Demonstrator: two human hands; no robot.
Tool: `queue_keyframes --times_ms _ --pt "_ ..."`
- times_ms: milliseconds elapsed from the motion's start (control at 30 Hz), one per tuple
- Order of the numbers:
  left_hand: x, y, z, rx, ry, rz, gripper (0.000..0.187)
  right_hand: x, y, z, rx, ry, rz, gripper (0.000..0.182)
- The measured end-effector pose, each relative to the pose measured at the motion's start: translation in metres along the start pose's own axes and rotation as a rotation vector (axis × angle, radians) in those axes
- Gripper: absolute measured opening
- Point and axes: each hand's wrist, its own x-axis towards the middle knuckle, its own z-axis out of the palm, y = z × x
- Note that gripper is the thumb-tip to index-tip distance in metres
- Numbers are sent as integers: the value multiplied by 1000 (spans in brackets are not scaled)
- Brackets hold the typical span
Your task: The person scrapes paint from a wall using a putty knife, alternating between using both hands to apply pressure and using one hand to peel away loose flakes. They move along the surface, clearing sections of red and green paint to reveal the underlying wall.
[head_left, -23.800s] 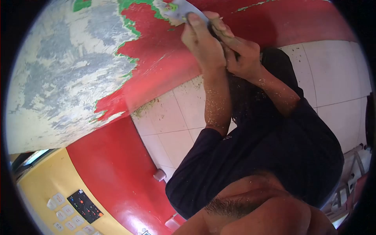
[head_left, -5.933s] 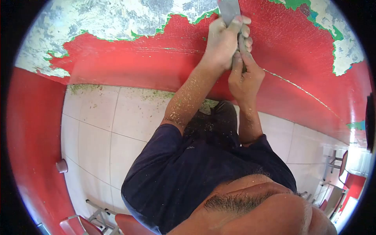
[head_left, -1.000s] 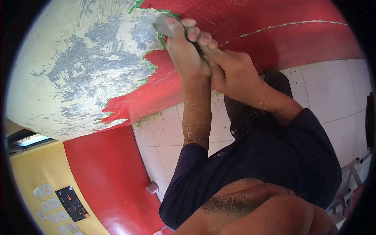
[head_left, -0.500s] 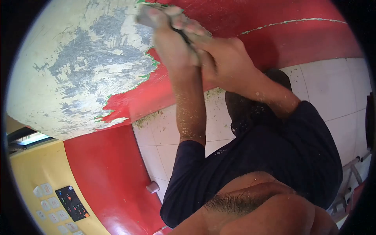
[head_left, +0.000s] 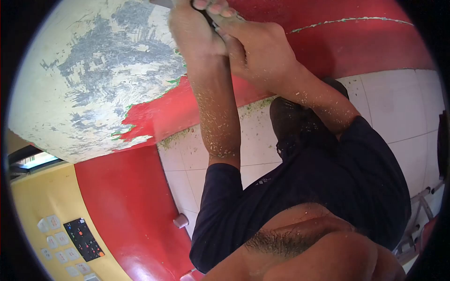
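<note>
Both of my hands are wrapped around a paint scraper at the top of the view. Its flat grey blade (head_left: pixel 161 3) is partly cut off by the upper edge. My left hand (head_left: pixel 197 35) is closed on the tool, with fingertips curled over its dark handle. Just right of it, my right hand (head_left: pixel 263 51) grips the rear of the handle. Beneath the hands is the wall, where a bare white and grey scraped patch (head_left: pixel 103 79) meets red paint (head_left: pixel 166 110) along a ragged green-edged border. Pale flakes cling to both forearms.
Paint chips (head_left: pixel 178 138) lie on the white tiled floor (head_left: pixel 398 107) along the wall's foot. A thin scraped line (head_left: pixel 347 20) crosses the red wall at upper right. Metal ladder-like framing (head_left: pixel 424 208) stands at lower right. A yellow wall section (head_left: pixel 33 196) carries papers and a dark poster (head_left: pixel 84 239).
My two hands and the scraper have shifted up and slightly left together, so the blade now runs out of view at the top. Both hands keep their grip.
</note>
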Motion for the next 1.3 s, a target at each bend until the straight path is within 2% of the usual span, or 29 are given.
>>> queue_keyframes --times_ms 100,233,333,433,533,633,733,867,933,967,1033,1067,1133,1233,1267,1300 --pt "-12 -25 2 103 177 29 34 -12 5 -3 17 22 22 19" --pt "-11 -22 2 83 136 -1 31 -22 10 -6 -2 -27 79 15" --pt "-14 -28 9 151 202 74 32 -27 6 -8 31 12 92 12" --pt "-8 -30 -3 192 116 11 33 -16 16 -4 9 14 54 12" --pt "-11 -24 10 104 247 -10 35 -21 20 -2 -4 12 55 14" --pt "-18 -32 8 241 209 11 37 -29 15 -5 22 37 64 19" --pt "-8 -25 13 64 294 -24 40 -19 15 -4 14 4 58 25" --pt "-10 -23 11 141 259 -2 39 -22 14 -1 40 82 15 28" --pt "-17 -38 11 189 298 -39 37 -27 19 -7 6 -7 91 27" --pt "-17 -37 7 149 248 -33 37 -34 20 -9 -9 -56 153 27" --pt "-17 -22 11 69 151 -34 36 -17 18 -3 31 23 33 25" --pt "-14 -21 12 114 187 1 36 -10 17 -1 54 61 -36 24" --pt "-3 -15 14 202 253 102 36 -17 12 -2 79 87 9 22" --pt "-20 -55 -5 87 195 -31 46 -35 20 -9 68 39 127 20" --pt "-17 -57 -11 79 186 -30 39 -43 23 -11 60 2 197 20" --pt "-19 -54 -5 96 222 -17 38 -43 22 -12 45 -11 162 20"
